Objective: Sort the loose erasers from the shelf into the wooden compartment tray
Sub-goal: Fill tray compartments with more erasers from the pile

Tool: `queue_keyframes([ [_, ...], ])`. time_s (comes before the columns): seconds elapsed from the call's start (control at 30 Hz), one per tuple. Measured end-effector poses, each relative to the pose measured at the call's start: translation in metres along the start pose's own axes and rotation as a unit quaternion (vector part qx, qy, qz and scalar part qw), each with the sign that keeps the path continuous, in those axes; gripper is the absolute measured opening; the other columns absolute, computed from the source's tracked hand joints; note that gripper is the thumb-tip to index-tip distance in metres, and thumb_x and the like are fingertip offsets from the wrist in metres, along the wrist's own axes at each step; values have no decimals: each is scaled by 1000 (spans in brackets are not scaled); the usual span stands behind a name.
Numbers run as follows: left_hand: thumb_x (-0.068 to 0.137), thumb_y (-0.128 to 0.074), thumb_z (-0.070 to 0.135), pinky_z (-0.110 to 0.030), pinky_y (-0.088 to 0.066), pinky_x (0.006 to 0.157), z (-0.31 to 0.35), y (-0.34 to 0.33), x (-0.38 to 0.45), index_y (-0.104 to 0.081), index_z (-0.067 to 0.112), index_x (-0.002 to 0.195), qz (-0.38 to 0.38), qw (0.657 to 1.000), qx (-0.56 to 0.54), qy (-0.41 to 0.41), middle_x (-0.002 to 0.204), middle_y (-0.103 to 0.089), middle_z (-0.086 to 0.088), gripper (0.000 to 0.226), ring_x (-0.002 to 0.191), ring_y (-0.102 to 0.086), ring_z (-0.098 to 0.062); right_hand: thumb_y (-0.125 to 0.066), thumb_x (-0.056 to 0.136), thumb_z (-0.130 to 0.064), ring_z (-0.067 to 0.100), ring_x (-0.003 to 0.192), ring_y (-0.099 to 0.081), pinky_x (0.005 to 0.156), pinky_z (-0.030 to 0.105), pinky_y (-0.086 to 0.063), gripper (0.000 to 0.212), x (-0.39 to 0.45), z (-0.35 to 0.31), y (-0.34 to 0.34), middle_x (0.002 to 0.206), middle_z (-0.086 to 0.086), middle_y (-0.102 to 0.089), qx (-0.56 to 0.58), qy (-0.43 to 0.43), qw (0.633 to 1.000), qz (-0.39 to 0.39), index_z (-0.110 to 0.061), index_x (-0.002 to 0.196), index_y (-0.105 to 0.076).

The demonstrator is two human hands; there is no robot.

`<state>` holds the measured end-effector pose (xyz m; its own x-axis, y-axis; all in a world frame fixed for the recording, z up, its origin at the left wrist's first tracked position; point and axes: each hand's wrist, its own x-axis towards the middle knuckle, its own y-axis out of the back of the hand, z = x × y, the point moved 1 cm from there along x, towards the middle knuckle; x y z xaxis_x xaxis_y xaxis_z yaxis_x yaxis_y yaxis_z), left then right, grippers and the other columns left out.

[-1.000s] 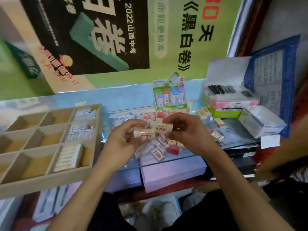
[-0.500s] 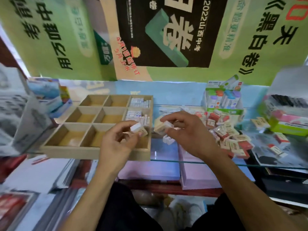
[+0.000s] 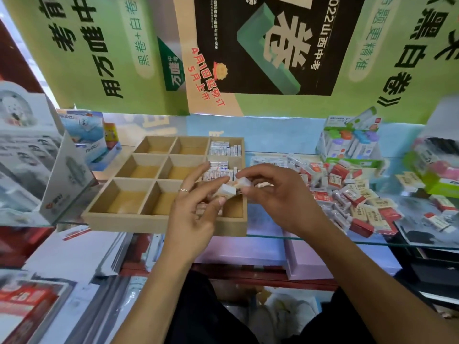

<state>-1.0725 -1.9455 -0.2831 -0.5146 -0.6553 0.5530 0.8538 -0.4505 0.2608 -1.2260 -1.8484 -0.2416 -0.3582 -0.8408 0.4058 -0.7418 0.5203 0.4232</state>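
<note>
Two pale erasers are hovering over the right-hand column of the wooden compartment tray (image 3: 159,223): the left hand (image 3: 192,214) is pinching one eraser (image 3: 227,189) between thumb and fingertips, its grip clamped on it, and the right hand (image 3: 278,194) is pinching the other eraser (image 3: 243,182) in the same way, the two nearly touching. The tray is sitting on the glass shelf (image 3: 310,238), its right column holding rows of packed erasers (image 3: 224,148), the other compartments showing bare wood. A pile of loose erasers (image 3: 347,192) is lying to the right, with a display box of correction tapes (image 3: 350,142) standing behind it.
</note>
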Motion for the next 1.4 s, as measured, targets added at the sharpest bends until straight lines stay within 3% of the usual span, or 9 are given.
queue_keyframes([
  [0.1,88,-59,7,-33,-49,95,-1,0,-1,-67,24,119,-13,999,25,-20,118,-66,10,36,112,-60,-17,-72,83,-7,5,90,-64,77,15,-53,26,-2,-3,-1,97,-6,-69,3,-2,1000,-14,-29,97,-69],
  [0.3,88,-54,-2,-32,-48,95,-2,0,-3,-68,18,120,-20,996,57,-69,118,-63,4,40,114,-58,-18,-81,75,-14,5,87,-62,75,14,-52,25,-6,-7,-6,90,-6,-65,16,-6,1000,-18,-18,96,-68],
  [0.43,84,-69,14,-27,-50,88,-4,1,-6,-65,31,120,9,999,33,-2,112,-68,12,40,108,-63,-13,-82,75,-19,2,88,-62,76,15,-53,27,-5,-4,-5,90,-15,-64,-38,15,999,-4,-21,99,-69],
  [0.53,81,-77,13,-22,-50,83,0,2,-6,-68,30,114,33,999,23,36,105,-70,11,38,97,-65,-7,-79,77,-21,6,87,-62,77,16,-53,30,-4,-2,-5,95,-6,-68,-92,34,995,-11,-21,106,-71],
  [0.63,85,-71,14,-27,-50,87,0,9,-10,-72,23,104,90,994,52,42,99,-71,10,22,98,-64,-9,-79,77,-19,6,84,-61,75,14,-52,30,-4,-2,-5,92,-5,-67,-107,22,994,-20,-19,106,-72],
  [0.77,87,-61,16,-36,-52,82,-13,28,-18,-69,34,88,153,977,127,82,89,-68,23,20,90,-62,-6,-81,76,-21,3,78,-62,71,9,-50,29,-3,0,-4,85,-9,-65,-105,-14,994,-23,-20,104,-72],
  [1.03,80,-54,29,-37,-53,78,-25,32,-16,-73,26,86,97,977,181,66,82,-69,17,19,77,-63,-2,-79,77,-21,2,78,-61,72,10,-50,28,0,-6,-20,82,-15,-63,-134,-1,986,-102,-20,104,-72],
  [1.27,71,-48,28,-49,-47,87,-21,31,-16,-69,27,75,39,974,222,36,91,-64,13,21,94,-59,-14,-79,76,-22,-1,69,-60,67,8,-48,23,8,0,-13,80,-13,-66,-124,-68,988,-63,-25,98,-73],
  [1.4,69,-37,33,-47,-35,100,-19,25,-19,-71,24,76,-26,939,341,43,106,-62,3,37,104,-52,-21,-79,76,-21,2,74,-63,67,7,-48,24,5,-2,-8,81,-16,-65,-146,-76,983,-86,-25,98,-72],
])
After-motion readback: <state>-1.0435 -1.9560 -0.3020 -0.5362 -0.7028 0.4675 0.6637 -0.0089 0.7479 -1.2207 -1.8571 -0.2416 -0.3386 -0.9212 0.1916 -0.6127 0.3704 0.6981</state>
